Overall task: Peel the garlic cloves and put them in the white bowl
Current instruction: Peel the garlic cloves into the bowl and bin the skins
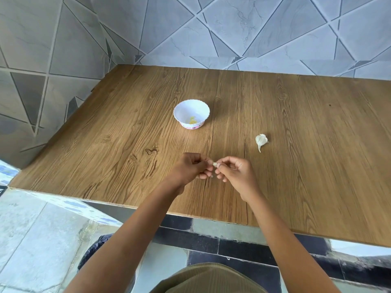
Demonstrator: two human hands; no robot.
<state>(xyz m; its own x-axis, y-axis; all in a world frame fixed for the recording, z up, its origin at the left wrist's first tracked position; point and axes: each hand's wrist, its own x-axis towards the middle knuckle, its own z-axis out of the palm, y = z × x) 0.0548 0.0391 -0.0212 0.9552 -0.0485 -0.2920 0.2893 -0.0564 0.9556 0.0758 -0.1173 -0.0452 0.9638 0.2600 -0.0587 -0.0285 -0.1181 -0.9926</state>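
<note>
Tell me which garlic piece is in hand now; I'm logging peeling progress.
The small clove, pinched between the left hand and right hand. The other garlic piece lies alone on the table, off to the right, touched by neither hand.

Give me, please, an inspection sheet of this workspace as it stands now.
Surface: wooden table, grained top, set in a wall corner.
Job's things: white bowl upright, yellowish bits inside; garlic piece lying to its right; garlic clove between the hands.
Clutter: nothing seen.
Grippers: left hand and right hand both pinch the clove.
Cables: nothing seen.
Surroundings: tiled wall; tiled floor.
</note>
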